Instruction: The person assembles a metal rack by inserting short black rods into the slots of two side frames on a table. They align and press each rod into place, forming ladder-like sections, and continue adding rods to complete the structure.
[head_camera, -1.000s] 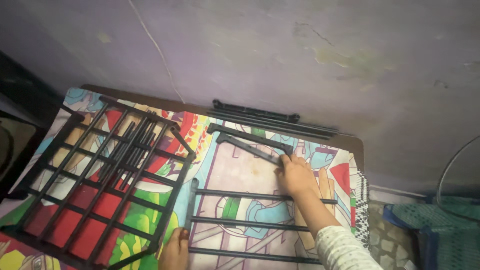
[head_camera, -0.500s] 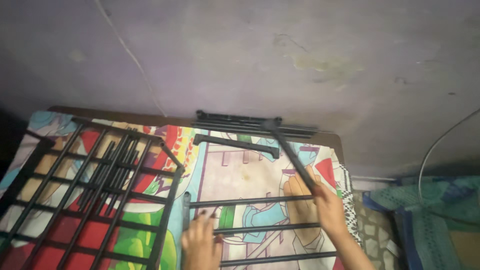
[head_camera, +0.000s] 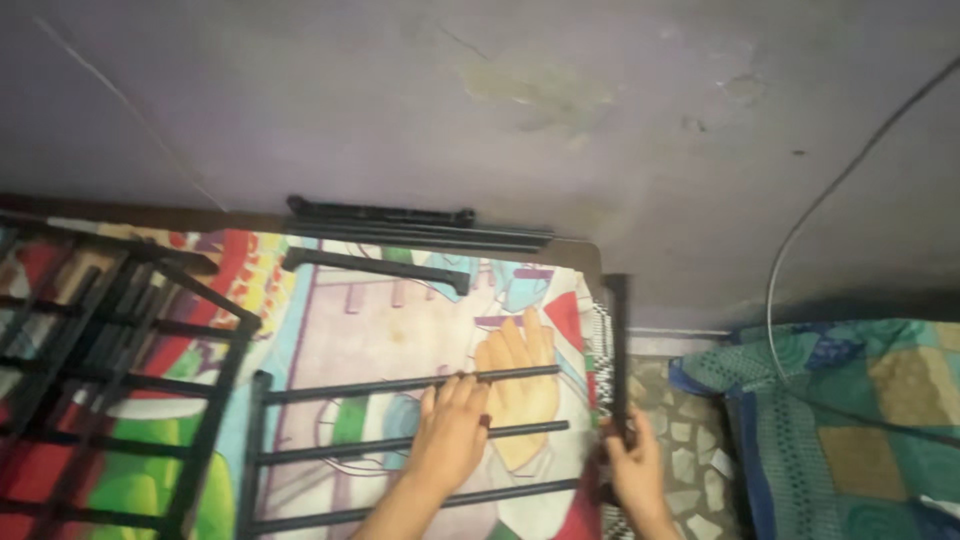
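My left hand (head_camera: 450, 432) lies flat, fingers out, across the upper two of three black metal rods (head_camera: 340, 388). The rods run rightward from a black side post (head_camera: 258, 450) on a colourful printed sheet (head_camera: 380, 325). My right hand (head_camera: 635, 470) grips a second black side bar (head_camera: 618, 345). It holds the bar at the rods' free right ends, along the edge of the sheet. A loose black bar (head_camera: 375, 265) lies farther back on the sheet.
A black metal grid frame (head_camera: 100, 380) covers the left of the sheet. A bundle of black bars (head_camera: 420, 225) lies against the purple-grey wall (head_camera: 500, 120). At the right are a patterned floor (head_camera: 680, 420), green patchwork bedding (head_camera: 850, 420) and a grey cable (head_camera: 810, 240).
My right hand has carried the black bar from over the sheet to the rods' right ends. My left hand has moved up onto the rods. The view has shifted right.
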